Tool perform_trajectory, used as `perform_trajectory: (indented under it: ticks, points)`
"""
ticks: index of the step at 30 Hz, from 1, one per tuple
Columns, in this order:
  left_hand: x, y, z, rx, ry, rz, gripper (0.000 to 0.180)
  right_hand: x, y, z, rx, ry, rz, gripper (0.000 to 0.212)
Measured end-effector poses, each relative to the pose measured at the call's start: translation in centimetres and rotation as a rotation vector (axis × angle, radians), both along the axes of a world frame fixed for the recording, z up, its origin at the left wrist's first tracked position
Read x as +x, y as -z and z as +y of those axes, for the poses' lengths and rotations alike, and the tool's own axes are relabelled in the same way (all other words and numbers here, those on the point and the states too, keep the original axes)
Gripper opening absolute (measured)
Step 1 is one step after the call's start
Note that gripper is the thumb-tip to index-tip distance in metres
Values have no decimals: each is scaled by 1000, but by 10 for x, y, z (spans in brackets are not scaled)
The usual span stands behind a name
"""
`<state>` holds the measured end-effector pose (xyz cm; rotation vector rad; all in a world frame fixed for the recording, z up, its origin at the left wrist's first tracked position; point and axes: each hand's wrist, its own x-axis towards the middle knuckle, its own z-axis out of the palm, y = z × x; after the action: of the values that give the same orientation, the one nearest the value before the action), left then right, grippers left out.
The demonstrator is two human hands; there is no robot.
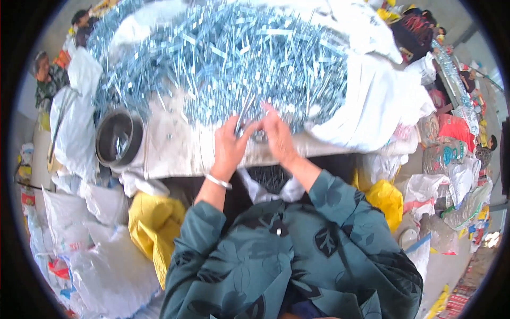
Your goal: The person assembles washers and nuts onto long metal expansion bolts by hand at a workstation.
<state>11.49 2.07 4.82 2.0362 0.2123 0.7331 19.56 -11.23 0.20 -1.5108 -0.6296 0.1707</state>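
A broad heap of shiny, thin silver-blue metal strips (255, 58) covers the table in front of me. At the heap's near edge, my left hand (229, 143) is closed around a narrow, shiny metal length (245, 111) that points up and away; glare hides whether it is a tool or some of the strips. Beside it, my right hand (278, 135) has its fingers drawn together. Its thumb side is close to the left hand, and whatever is between its fingers is too small to make out. A silver bangle (218, 182) circles my left wrist.
On the table's left edge is a dark round pan (119, 139). White sheeting (366, 106) lies over the right side. Stuffed white sacks (114, 271) and a yellow bag (154, 223) crowd the left floor; another yellow bag (387, 203) is at right. A person (49, 77) sits at far left.
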Motion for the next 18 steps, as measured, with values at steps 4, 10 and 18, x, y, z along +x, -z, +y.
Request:
perform_trajectory:
  ticks: [4, 10, 18]
  points:
    - [-9, 5, 3, -32, 10, -51, 28, -14, -11, -9, -125, -18, -88, 47]
    - [-11, 0, -6, -135, 60, -31, 20, -8, 5, -7, -227, -64, -484, 34]
    - [-13, 1, -15, 34, 61, -66, 25, -6, -1, -9, -357, -106, -809, 26]
